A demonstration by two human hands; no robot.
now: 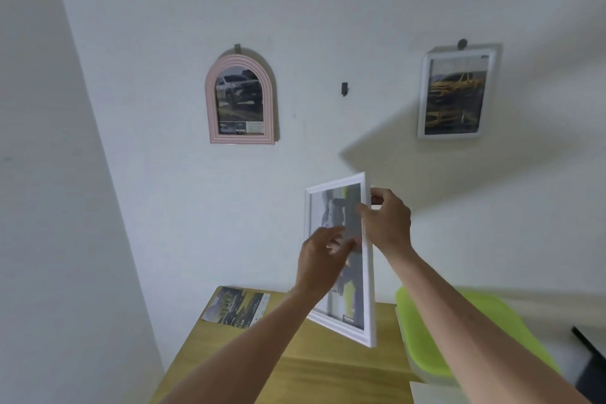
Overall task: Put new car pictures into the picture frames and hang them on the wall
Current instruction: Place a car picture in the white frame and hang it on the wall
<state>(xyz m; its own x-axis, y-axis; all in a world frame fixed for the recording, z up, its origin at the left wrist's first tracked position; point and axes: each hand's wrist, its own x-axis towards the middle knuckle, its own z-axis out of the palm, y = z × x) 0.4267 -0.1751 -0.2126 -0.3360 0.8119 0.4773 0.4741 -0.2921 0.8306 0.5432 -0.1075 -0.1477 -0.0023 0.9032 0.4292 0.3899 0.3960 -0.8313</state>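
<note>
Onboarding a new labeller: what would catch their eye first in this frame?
First, the white frame held up mid-frame by both hands: the right hand grips its right edge, the left hand is at its front. Behind it on the wall hang a pink arched frame at left and a white-framed yellow car picture at right, with a bare hook between. Below, a loose car picture lies on the wooden table.

Two bare forearms reach into view from the bottom edge, with no sleeves, cuffs or gloves visible along their whole length. The left hand [319, 259] and right hand [387, 223] show no rings, watch or bracelet. Motion blurs the left hand's fingers [341, 239].
</note>
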